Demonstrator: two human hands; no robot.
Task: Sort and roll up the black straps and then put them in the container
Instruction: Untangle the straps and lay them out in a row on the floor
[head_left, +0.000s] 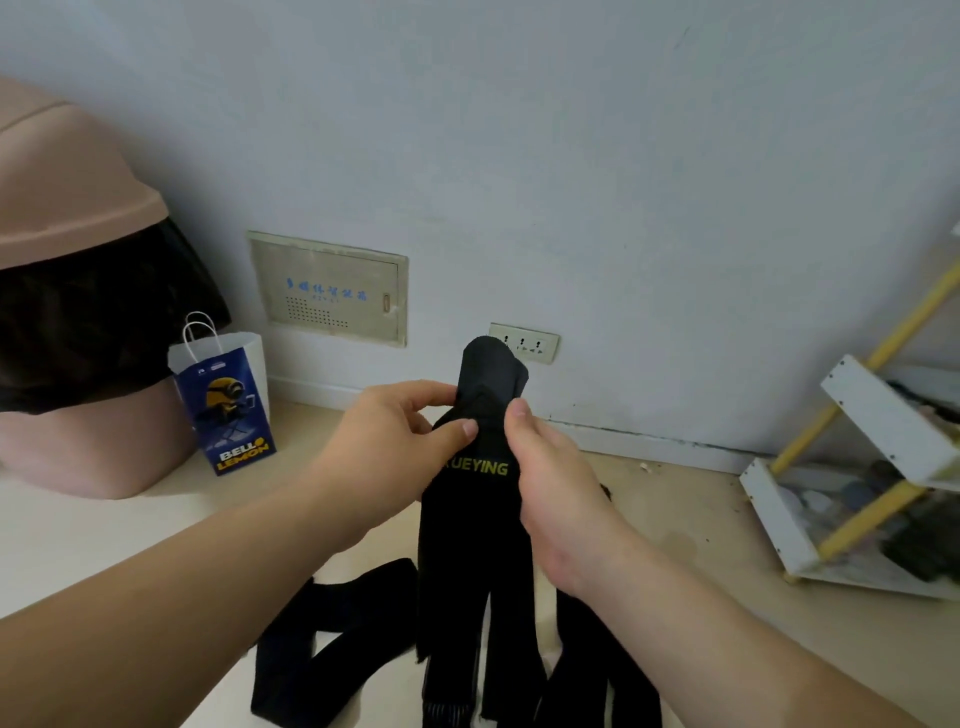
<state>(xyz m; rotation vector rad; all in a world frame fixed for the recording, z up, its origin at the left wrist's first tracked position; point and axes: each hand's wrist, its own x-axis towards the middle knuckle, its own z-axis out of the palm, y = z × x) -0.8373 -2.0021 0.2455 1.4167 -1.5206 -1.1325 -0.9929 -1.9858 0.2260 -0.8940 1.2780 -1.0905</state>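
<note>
A wide black strap (475, 525) with yellow lettering hangs upright in front of me, its top end folded over into a loop. My left hand (400, 441) pinches its upper left edge between thumb and fingers. On the opposite edge, my right hand (550, 467) pinches at the same height. The strap's lower part splits into hanging tails. More black straps (332, 639) lie in loops on the pale floor below my forearms.
A pink bin (78, 208) lined with a black bag stands at the left. A blue paper bag (228, 405) sits beside it. A white and yellow shelf rack (878, 467) holding dark items stands at the right. The wall has a socket (535, 343).
</note>
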